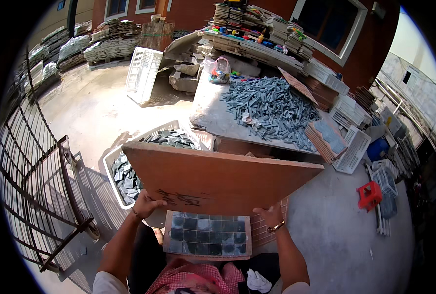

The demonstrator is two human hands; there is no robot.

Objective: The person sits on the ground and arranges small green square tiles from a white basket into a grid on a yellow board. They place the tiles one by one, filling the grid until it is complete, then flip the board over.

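Observation:
A wide reddish-brown board [223, 179] with dark handwritten marks is raised in front of me, its broad face tilted toward me. My left hand [148, 203] is closed on its lower left corner, thumb lying on the near face. At the lower right edge, my right hand [271, 215] grips the same board, thumb also on the near side. Below the board, close to my lap, dark square tiles [208, 234] lie in a grid on a panel with a brownish border [249, 240]. The board hides that panel's far side.
Left of the board, a white plastic crate [109, 172] holds loose grey stone pieces. Beyond, a pile of grey-green stone strips [272, 108] covers a pale table [205, 105]. A metal rack [39, 186] stands at left, a red stool [369, 196] at right.

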